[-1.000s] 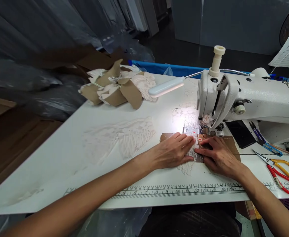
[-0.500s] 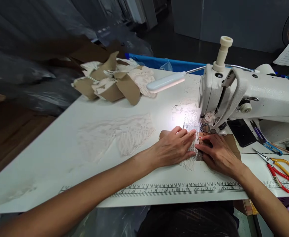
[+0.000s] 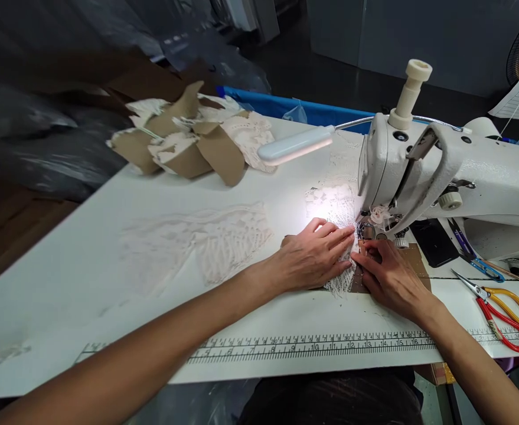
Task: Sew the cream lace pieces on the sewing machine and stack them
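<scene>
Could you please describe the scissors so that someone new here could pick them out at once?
Find the white sewing machine, then look down towards the near edge of the table, to the right of the person's right hand. There the scissors lie, partly over the printed ruler. One handle loop is red, the other yellow, unlike the blue-handled snips just behind.

Lace piece (image 3: 341, 283): off-white, openwork | flat on desk (image 3: 286, 321), partly under left fingers (image 3: 338, 236) | near end uneven | beside presser foot (image 3: 362, 232)
</scene>
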{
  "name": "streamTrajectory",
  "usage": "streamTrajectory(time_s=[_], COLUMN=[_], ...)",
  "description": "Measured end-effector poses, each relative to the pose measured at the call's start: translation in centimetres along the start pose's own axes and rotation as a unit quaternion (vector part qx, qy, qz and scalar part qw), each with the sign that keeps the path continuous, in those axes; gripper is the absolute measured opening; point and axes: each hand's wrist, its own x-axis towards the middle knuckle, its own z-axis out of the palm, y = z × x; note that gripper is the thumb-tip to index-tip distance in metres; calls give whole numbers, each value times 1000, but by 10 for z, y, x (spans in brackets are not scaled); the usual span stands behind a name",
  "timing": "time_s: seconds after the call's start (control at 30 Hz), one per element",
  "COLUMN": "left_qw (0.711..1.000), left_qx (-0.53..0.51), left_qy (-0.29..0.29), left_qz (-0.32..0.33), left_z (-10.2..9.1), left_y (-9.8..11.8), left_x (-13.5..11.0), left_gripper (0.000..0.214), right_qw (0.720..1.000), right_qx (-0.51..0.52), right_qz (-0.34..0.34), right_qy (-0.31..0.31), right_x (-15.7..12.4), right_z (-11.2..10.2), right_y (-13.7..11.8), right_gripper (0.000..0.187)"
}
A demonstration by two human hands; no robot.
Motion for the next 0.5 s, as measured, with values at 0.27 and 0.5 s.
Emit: streamTrajectory(time_s=[0.27, 0.5], left_qw=[999, 996], left_qx=[-45, -75], left_qy=[17, 18], left_qz=[-22, -51], left_z=[6, 6], left_y=[0, 6], left_x=[-1, -2], left_gripper=[41, 42], right_qw=[1000, 999], right_qx=[12, 10], right_qz=[13, 2], right_qy=[9, 52], right_x=[0, 0], right_z=[-1, 1], right_y=[0, 0], right_gripper=[35, 30])
